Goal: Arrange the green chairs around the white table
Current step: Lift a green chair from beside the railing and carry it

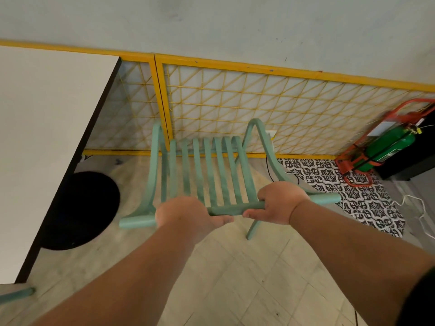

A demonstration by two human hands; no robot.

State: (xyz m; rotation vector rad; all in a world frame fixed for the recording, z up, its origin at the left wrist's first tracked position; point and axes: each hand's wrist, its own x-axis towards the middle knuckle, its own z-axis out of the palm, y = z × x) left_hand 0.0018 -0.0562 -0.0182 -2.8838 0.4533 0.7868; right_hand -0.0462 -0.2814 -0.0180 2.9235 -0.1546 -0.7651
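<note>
Two hands grip the top rail of one green chair (211, 175): the left hand (188, 215) and the right hand (280, 203) are both closed around it, close together near its middle. The rail runs left to right in front of the person. One white table (47, 137) stands to the left, nearer the left hand; a second green piece (16, 295) shows at its near corner. Beyond is a yellow grid fence (259, 102).
</note>
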